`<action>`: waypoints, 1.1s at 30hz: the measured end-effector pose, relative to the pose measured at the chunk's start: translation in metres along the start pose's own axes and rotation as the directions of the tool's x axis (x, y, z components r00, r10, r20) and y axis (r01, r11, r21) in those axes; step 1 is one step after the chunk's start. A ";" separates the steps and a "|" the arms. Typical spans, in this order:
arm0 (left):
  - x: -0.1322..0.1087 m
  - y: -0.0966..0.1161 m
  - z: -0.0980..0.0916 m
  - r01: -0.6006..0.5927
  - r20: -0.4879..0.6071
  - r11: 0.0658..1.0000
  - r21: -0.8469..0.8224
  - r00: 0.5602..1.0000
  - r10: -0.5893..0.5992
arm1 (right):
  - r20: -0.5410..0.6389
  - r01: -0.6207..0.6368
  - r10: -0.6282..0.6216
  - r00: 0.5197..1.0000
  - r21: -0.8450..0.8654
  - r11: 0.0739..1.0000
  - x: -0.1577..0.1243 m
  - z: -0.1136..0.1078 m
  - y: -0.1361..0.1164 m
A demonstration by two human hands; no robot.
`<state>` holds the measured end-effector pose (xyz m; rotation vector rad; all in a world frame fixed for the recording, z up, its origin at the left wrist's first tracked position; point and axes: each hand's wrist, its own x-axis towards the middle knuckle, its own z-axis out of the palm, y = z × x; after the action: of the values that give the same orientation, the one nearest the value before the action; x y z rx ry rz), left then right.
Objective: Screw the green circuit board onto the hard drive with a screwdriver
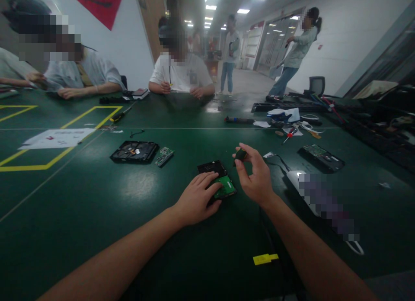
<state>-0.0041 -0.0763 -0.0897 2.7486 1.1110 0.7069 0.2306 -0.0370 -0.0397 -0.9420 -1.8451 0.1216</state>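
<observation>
Just left of centre, a black hard drive lies on the table with its green circuit board facing up. My left hand rests over its near left side, fingers spread across it and thumb at the near edge, holding it. Part of the drive is hidden under these fingers. To the right and a little above, my right hand is closed around a screwdriver with a dark handle; its shaft cannot be made out clearly.
An opened drive casing and a loose circuit board lie left. Another drive and a white pouch-like item are right. A yellow cable tag is near me. Across the table sits a person.
</observation>
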 end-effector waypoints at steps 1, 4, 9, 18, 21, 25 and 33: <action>0.000 0.000 0.001 0.001 0.000 1.000 0.001 1.000 -0.001 | -0.006 0.008 -0.008 1.000 -0.011 1.000 0.001 0.000 -0.001; -0.001 -0.001 0.001 0.002 -0.005 1.000 -0.010 1.000 -0.002 | -0.044 0.021 -0.024 0.999 -0.066 0.998 0.002 -0.001 -0.002; 0.000 -0.001 0.000 0.002 -0.015 0.999 -0.035 1.000 -0.002 | -0.023 0.008 -0.009 1.000 -0.026 1.000 0.000 -0.001 0.000; 0.000 -0.002 -0.001 -0.005 0.008 0.999 -0.036 1.000 0.005 | -0.093 0.035 -0.041 0.995 -0.062 0.997 0.005 -0.006 -0.001; 0.000 -0.001 -0.004 -0.011 0.013 0.999 -0.036 1.000 0.012 | -0.044 0.023 -0.025 0.999 -0.041 0.999 0.003 -0.005 -0.001; -0.001 -0.003 -0.006 -0.017 0.038 0.998 -0.054 0.999 0.020 | 0.001 0.006 -0.006 1.000 -0.018 1.000 0.002 -0.004 -0.005; -0.003 -0.005 -0.008 -0.012 0.039 0.994 -0.110 0.999 0.017 | -0.062 0.040 -0.044 0.997 -0.059 0.997 0.004 -0.004 -0.002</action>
<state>-0.0128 -0.0760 -0.0850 2.6691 1.0136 0.6893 0.2320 -0.0369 -0.0343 -0.9358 -1.8166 0.0131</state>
